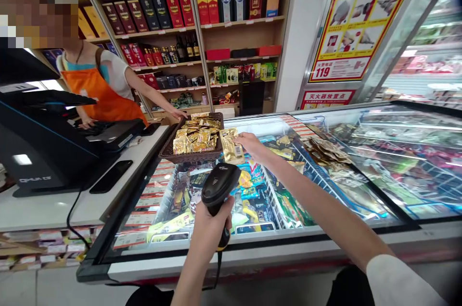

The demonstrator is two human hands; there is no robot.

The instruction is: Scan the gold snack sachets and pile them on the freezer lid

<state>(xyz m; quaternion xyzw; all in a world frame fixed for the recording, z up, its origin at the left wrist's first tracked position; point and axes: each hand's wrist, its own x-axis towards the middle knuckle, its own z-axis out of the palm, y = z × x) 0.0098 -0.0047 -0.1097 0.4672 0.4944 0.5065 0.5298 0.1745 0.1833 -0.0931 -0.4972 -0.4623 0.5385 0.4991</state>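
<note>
My left hand [211,226] is wrapped round the handle of a black barcode scanner [221,183], held above the glass-topped freezer. From its handle a cable hangs down. In my right hand [249,145] is a gold snack packet [231,145], pinched at its right edge, with a barcode visible near its lower end. Just left of that packet stands a brown woven basket [191,154] full of similar gold packets. A loose pile of brown and gold packets [327,152] lies on the freezer glass, right of my right forearm.
The chest freezer [144,270] holds wire baskets of colourful packs under its glass. At left, a counter [119,185] carries a phone [111,176] and a checkout terminal [46,142]. A person in an orange apron [104,99] reaches a hand to the basket. Shelves [241,19] stand behind.
</note>
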